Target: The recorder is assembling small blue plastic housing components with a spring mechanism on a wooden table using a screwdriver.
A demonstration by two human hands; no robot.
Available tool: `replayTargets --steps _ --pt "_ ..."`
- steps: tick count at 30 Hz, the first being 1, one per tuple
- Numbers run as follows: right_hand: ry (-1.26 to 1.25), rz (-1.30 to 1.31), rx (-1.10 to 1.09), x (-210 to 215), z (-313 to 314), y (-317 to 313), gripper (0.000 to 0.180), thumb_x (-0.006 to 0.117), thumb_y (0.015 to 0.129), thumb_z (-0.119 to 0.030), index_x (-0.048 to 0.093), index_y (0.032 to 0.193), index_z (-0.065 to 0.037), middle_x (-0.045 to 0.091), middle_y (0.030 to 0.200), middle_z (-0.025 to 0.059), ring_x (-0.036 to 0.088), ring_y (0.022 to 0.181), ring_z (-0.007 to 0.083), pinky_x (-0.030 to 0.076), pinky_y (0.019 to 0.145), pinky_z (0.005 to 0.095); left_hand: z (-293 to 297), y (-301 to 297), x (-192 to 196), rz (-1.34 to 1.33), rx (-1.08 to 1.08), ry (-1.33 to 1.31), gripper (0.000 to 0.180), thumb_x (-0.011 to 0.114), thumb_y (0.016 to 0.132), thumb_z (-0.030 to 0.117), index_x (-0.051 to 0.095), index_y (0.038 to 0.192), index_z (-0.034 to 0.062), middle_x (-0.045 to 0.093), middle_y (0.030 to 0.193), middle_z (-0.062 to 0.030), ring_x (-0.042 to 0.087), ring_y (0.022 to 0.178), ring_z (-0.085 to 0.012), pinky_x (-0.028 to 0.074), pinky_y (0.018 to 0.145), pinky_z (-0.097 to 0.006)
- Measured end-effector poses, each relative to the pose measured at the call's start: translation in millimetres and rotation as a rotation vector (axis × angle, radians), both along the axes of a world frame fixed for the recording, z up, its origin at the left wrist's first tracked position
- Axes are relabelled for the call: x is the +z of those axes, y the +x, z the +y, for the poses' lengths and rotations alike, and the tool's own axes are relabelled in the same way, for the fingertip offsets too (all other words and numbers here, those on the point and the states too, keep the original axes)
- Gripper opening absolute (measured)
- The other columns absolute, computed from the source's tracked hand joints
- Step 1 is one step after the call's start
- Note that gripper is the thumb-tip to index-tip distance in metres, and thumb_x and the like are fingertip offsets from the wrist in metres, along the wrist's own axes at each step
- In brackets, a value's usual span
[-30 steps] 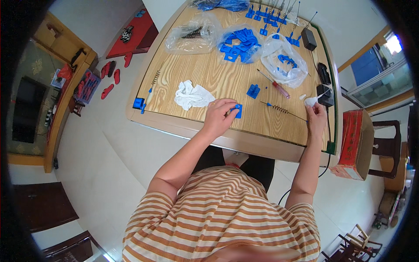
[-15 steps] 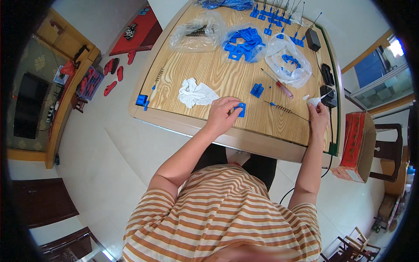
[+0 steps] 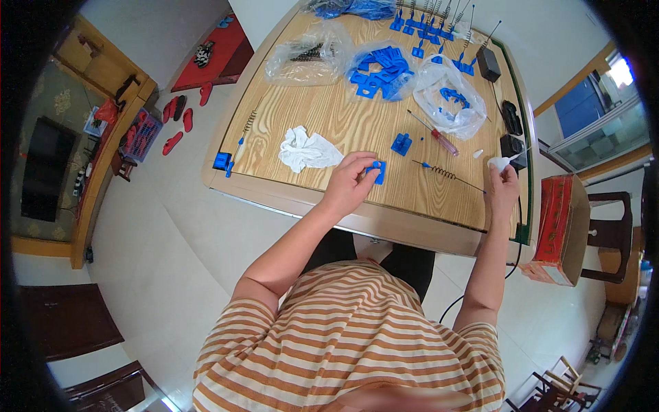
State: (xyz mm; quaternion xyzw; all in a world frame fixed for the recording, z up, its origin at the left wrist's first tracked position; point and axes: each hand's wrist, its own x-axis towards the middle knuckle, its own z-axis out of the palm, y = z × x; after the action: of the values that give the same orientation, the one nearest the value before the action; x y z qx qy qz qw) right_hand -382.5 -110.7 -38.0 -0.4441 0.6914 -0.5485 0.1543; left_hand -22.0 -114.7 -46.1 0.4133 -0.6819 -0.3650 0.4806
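Note:
My left hand (image 3: 350, 182) is closed on a small blue plastic piece (image 3: 379, 173) at the table's near edge, pinching it between thumb and fingers. At the right side of the table, my right hand (image 3: 504, 189) grips a small white bottle with a thin nozzle (image 3: 499, 163), tilted so the nozzle points right. A small white cap (image 3: 478, 154) lies beside that bottle. Between the hands rests a thin rod with a black spring and a blue tip (image 3: 445, 173). Farther back sits a blue plastic base (image 3: 401, 143).
A screwdriver (image 3: 445, 142) and a bag of blue clips (image 3: 473, 122) lie farther back. Blue plates fill another bag (image 3: 379, 91), and springs a third (image 3: 274, 69). A white cloth (image 3: 307, 150) lies to the left. Assembled spring pieces (image 3: 417, 51) stand at the far edge.
My right hand has turned the white bottle slightly, so its nozzle now tips more to the right. My left hand stays on the blue piece. The view has shifted a little.

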Motion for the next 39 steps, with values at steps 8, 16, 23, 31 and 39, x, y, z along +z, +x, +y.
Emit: replayTargets --steps 8,16,23,31,39 --pt "0.033 0.124 0.229 22 22 10 0.031 0.07 0.084 -0.014 0.061 0.11 -0.001 0.058 0.083 -0.0011 0.054 0.073 0.0064 0.045 0.066 0.0221 2 -6 8 0.046 -0.045 -0.009 0.017 0.064 0.087 0.007 0.065 0.103 0.0006 0.058 0.117 -0.0129 0.059 0.085 -0.0135 0.048 0.071 -0.023" --pt "0.104 -0.058 0.495 41 45 74 0.03 0.069 0.084 -0.01 0.061 0.113 -0.002 0.061 0.085 -0.0006 0.054 0.073 0.0058 0.046 0.066 0.0226 10 -7 22 0.163 -0.137 0.113 0.014 0.063 0.087 0.003 0.064 0.102 0.0033 0.057 0.112 -0.0067 0.052 0.077 -0.0067 0.044 0.068 -0.021" --pt "0.251 0.124 0.6 74 60 107 0.028 0.068 0.085 -0.011 0.063 0.111 -0.002 0.065 0.086 0.0047 0.06 0.077 0.012 0.047 0.065 0.0267 14 -2 31 0.266 -0.147 0.242 0.014 0.064 0.087 0.003 0.065 0.101 0.0037 0.056 0.105 -0.0044 0.053 0.077 -0.0069 0.044 0.068 -0.021" --pt "0.02 0.638 0.506 73 59 92 0.026 0.072 0.079 -0.006 0.064 0.102 0.001 0.066 0.091 0.0151 0.064 0.079 0.0295 0.051 0.065 0.0358 14 13 38 0.153 -0.113 0.175 0.016 0.065 0.086 0.003 0.065 0.102 0.0018 0.057 0.111 -0.0081 0.054 0.072 -0.0067 0.046 0.065 -0.02" --pt "-0.065 0.846 0.441 76 51 91 0.028 0.072 0.075 -0.009 0.063 0.101 -0.004 0.064 0.091 0.0123 0.062 0.082 0.0318 0.05 0.071 0.0409 17 14 49 0.048 -0.085 0.107 0.017 0.066 0.085 0.003 0.065 0.102 0.0007 0.058 0.111 -0.0095 0.052 0.069 -0.0068 0.046 0.064 -0.021"
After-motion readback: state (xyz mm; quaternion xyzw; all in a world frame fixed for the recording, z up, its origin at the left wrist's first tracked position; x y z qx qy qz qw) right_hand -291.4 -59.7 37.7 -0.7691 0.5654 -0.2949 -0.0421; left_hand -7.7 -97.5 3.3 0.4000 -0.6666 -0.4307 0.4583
